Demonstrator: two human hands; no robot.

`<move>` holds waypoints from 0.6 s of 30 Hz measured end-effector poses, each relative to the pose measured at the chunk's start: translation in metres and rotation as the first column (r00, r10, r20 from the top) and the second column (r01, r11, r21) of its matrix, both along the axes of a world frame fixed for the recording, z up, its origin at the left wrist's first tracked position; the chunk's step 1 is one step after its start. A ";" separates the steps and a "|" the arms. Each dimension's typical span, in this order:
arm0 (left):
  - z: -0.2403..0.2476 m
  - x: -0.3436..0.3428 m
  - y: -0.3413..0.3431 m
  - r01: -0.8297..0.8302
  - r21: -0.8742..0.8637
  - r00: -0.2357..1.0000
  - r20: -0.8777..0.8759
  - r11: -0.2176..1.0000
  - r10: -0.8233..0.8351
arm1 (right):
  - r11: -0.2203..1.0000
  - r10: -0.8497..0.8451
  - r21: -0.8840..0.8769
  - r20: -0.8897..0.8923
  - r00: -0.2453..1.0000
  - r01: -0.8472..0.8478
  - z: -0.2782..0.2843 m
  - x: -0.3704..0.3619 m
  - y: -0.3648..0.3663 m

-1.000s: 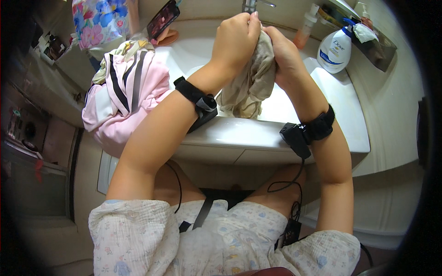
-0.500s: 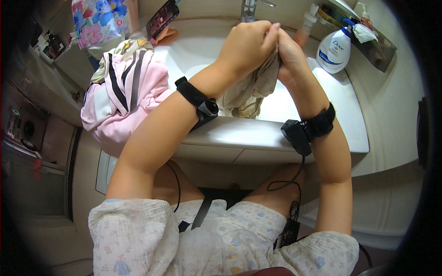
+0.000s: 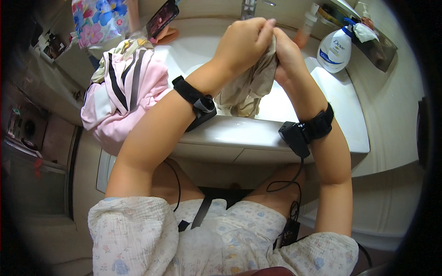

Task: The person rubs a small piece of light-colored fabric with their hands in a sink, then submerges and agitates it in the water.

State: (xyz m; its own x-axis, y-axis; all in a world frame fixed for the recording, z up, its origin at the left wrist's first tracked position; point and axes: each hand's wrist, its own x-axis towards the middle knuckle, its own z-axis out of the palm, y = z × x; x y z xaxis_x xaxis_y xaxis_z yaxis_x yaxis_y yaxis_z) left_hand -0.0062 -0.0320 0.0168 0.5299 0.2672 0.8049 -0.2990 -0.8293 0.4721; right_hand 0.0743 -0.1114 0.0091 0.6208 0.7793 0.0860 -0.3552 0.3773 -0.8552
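A wet-looking grey-beige cloth (image 3: 252, 87) hangs in folds over the white sink (image 3: 283, 103), its lower end down in the basin. My left hand (image 3: 245, 42) is closed on the cloth's upper part, knuckles up. Right beside it my right hand (image 3: 287, 54) is curled against the same cloth from the other side, its fingertips partly hidden behind the left hand. Both hands are close together below the metal faucet (image 3: 248, 9). Black straps circle both wrists, and the right one carries a small black box (image 3: 294, 138).
Pink, white and black-striped clothing (image 3: 131, 96) is heaped on the counter at the left. Behind it stand a propped phone (image 3: 163, 20) and a floral package (image 3: 100, 20). A white pump bottle (image 3: 334, 49) and a clear tube-like bottle (image 3: 305, 30) stand at the back right.
Both hands have shifted slightly left and a little up with the cloth. More of the cloth shows between them, spread a bit wider. The surrounding things have stayed put.
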 end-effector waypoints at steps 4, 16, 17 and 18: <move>0.001 -0.001 -0.005 0.050 0.153 0.998 0.036 0.987 -0.056 | 1.000 -0.024 0.001 0.003 1.000 0.024 0.001 0.002 -0.001; 0.001 -0.002 0.007 -0.246 -0.135 0.967 0.029 0.960 0.252 | 0.993 0.061 -0.103 0.048 0.997 -0.056 0.015 -0.025 -0.007; 0.002 -0.003 0.008 -0.274 -0.148 0.960 0.020 0.950 0.280 | 0.994 0.055 -0.101 0.049 0.997 -0.050 0.016 -0.026 -0.007; 0.001 -0.001 0.009 -0.275 -0.149 0.960 0.021 0.950 0.281 | 0.993 0.056 -0.102 0.050 0.997 -0.051 0.014 -0.024 -0.005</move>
